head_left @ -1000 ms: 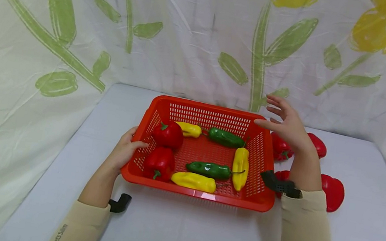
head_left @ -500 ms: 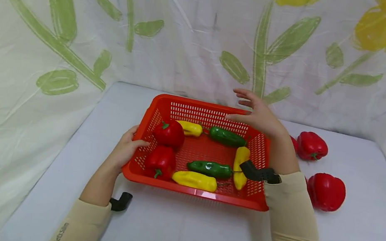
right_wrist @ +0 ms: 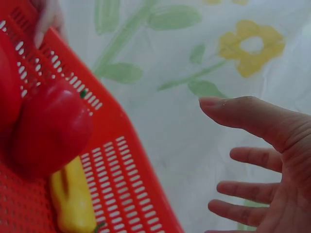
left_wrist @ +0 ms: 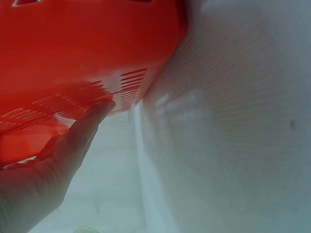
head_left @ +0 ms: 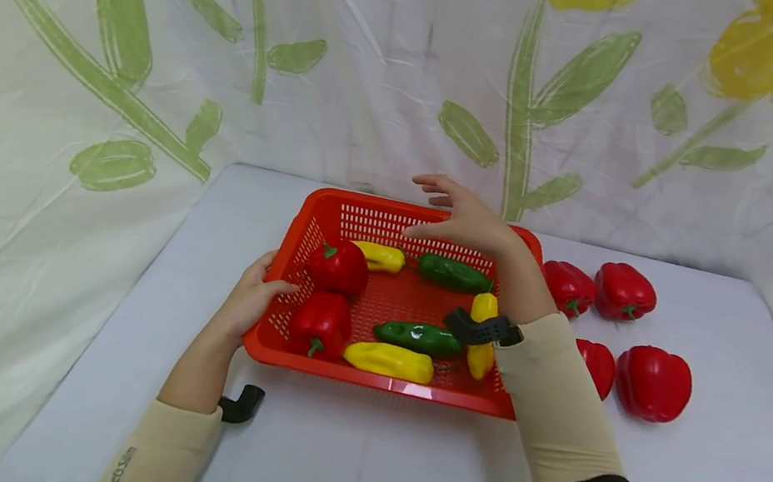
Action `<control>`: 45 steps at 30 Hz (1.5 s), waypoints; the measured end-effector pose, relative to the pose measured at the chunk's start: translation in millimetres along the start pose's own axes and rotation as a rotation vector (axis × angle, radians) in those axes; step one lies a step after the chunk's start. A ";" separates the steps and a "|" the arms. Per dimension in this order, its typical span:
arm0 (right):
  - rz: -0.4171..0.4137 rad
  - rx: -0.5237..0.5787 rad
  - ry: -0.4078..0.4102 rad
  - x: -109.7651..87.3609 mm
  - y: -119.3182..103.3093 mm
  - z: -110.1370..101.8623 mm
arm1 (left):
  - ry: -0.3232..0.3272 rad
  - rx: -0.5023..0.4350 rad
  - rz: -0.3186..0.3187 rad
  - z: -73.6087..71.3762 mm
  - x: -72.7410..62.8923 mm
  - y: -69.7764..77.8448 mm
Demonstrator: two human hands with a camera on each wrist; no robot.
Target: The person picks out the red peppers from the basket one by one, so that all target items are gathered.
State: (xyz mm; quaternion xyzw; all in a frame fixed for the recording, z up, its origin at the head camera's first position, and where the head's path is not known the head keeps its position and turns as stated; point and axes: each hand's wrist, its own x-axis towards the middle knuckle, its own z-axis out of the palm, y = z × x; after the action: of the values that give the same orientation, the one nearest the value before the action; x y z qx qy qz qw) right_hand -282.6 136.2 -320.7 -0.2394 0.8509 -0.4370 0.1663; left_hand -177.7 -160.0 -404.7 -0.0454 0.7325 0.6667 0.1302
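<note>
A red plastic basket [head_left: 393, 388] with slotted walls stands on the table. My left hand [head_left: 251, 297] grips its left rim, thumb over the edge; the left wrist view shows the fingers [left_wrist: 92, 119] against the basket's outer side. Inside lie two red bell peppers [head_left: 337, 269] at the left, yellow peppers [head_left: 388, 361] and green peppers [head_left: 455, 274]. Over the basket's back rim hovers my right hand [head_left: 461, 219], fingers spread and holding nothing. In the right wrist view, that hand [right_wrist: 272, 160] is apart from the basket. My right forearm hides part of the basket's right side.
Several red bell peppers [head_left: 652, 384] sit on the white table [head_left: 351, 463] to the right of the basket, one partly behind my right sleeve. A white curtain [head_left: 380, 88] with painted yellow flowers hangs behind the table.
My right hand has moved left, from the basket's back right corner to above the middle of its back rim. More peppers on the right are uncovered. My left hand has stayed on the rim.
</note>
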 end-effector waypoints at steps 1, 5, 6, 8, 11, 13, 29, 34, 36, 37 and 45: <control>0.001 0.001 -0.008 2.2 -0.9 2.0 | 0.001 0.002 -0.002 0.0 -0.1 -0.1; 0.011 0.019 -0.037 11.5 -4.9 10.9 | 0.001 0.002 -0.005 -0.1 0.3 -0.7; 0.010 0.020 -0.041 13.9 -5.9 13.2 | 0.000 0.000 -0.005 -0.2 0.5 -1.0; 0.015 0.015 -0.048 19.4 -6.8 18.8 | -0.002 -0.003 -0.003 -0.2 1.1 -1.3; 0.030 0.025 -0.075 28.0 -7.2 28.6 | -0.001 -0.004 -0.001 -0.3 1.6 -1.7; 0.047 0.037 -0.101 34.1 -6.7 36.1 | 0.003 -0.002 0.002 -0.3 1.8 -1.7; 0.146 0.009 -0.216 58.4 -4.7 78.8 | 0.014 0.007 0.004 0.5 1.0 -2.1; 0.145 0.011 -0.234 60.1 -3.2 88.7 | 0.008 0.002 0.005 -1.1 0.1 -2.3; 0.147 0.010 -0.240 61.0 -2.4 92.5 | 0.009 0.001 0.006 -1.1 0.3 -2.8; 0.147 0.013 -0.243 61.4 -2.0 94.2 | 0.009 0.001 0.007 -1.0 0.5 -2.8; 0.159 -0.017 -0.296 62.8 4.5 101.9 | 0.005 0.002 0.005 -0.1 1.0 -1.5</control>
State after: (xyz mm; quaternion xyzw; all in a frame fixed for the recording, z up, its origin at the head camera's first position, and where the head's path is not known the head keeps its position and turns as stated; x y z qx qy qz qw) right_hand -285.7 36.1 -386.4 -0.2344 0.8370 -0.3755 0.3218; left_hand -178.3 -160.1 -406.4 -0.0450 0.7334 0.6664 0.1267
